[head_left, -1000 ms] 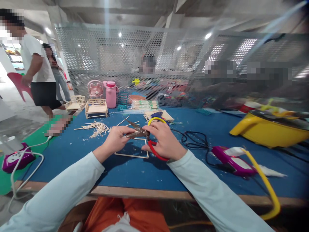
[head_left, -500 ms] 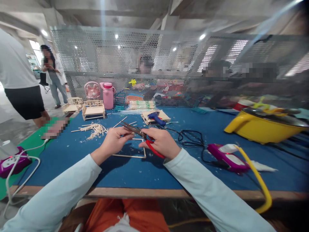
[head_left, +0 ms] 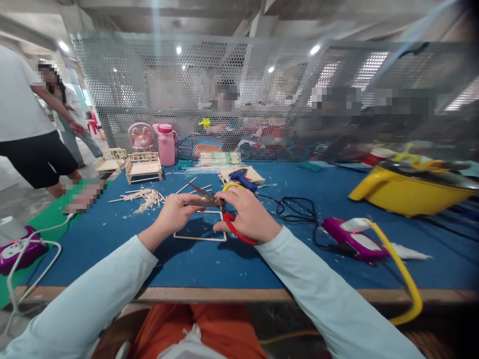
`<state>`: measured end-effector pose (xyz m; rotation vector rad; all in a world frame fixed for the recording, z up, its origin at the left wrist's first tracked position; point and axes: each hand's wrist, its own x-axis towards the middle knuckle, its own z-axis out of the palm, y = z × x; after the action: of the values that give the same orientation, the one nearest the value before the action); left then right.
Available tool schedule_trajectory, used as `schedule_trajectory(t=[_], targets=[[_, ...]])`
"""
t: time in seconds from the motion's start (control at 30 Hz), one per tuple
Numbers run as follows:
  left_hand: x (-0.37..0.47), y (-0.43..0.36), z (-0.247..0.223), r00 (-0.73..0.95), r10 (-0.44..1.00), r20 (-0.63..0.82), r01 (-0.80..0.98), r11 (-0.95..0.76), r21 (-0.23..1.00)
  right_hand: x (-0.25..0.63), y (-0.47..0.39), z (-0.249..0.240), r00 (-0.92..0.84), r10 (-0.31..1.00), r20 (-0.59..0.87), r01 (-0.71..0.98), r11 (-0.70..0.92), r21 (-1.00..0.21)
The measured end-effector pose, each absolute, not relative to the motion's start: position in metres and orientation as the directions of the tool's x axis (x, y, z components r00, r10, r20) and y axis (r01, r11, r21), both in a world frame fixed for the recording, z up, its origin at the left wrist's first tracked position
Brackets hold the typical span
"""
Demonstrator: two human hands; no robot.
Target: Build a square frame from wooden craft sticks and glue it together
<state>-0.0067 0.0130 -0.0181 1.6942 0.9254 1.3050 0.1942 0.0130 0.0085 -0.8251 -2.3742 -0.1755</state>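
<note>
Scissors (head_left: pixel 231 219) with red and yellow handles are in my right hand (head_left: pixel 250 214), their blades parted and pointing left. My left hand (head_left: pixel 175 214) is closed with thumb and fingers pinched by the lower blade; what it grips is too small to make out. Below both hands a thin wooden stick frame (head_left: pixel 202 239) lies on the blue table (head_left: pixel 209 271). Left of my left hand is a pile of short sticks and scraps (head_left: pixel 149 198).
Stick-built models (head_left: pixel 144 168) stand at the back left beside a pink bottle (head_left: pixel 166 145). A blue glue gun (head_left: pixel 242 178) lies behind my hands, its black cable (head_left: pixel 297 209) to the right. Also right: a purple power strip (head_left: pixel 354 242) and yellow pan (head_left: pixel 407 192).
The scissors have opened wider, and the yellow handle now shows above my right hand. At the left, the people have shifted, one arm now reaching out. The view has tilted slightly.
</note>
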Motion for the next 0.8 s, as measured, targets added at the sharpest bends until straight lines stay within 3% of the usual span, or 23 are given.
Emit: schedule_trajectory(t=[0.33, 0.53, 0.8], targets=[[-0.0075, 0.0108, -0.0157, 0.193, 0.861, 0.471, 0.18, -0.503, 0.845, 0.1955, 0.0117, 0.0077, -0.614, 0.525, 0.589, 0.646, 0.763, -0.007], [-0.0075, 0.006, -0.0143, 0.215, 0.799, 0.562, 0.292, -0.602, 0.743, 0.1962, 0.0133, 0.0062, -0.639, 0.488, 0.595, 0.615, 0.788, 0.013], [-0.0051, 0.0109, -0.0219, 0.191, 0.816, 0.546, 0.119, -0.571, 0.812, 0.1961, 0.0126, 0.0083, -0.624, 0.479, 0.618, 0.615, 0.789, 0.009]])
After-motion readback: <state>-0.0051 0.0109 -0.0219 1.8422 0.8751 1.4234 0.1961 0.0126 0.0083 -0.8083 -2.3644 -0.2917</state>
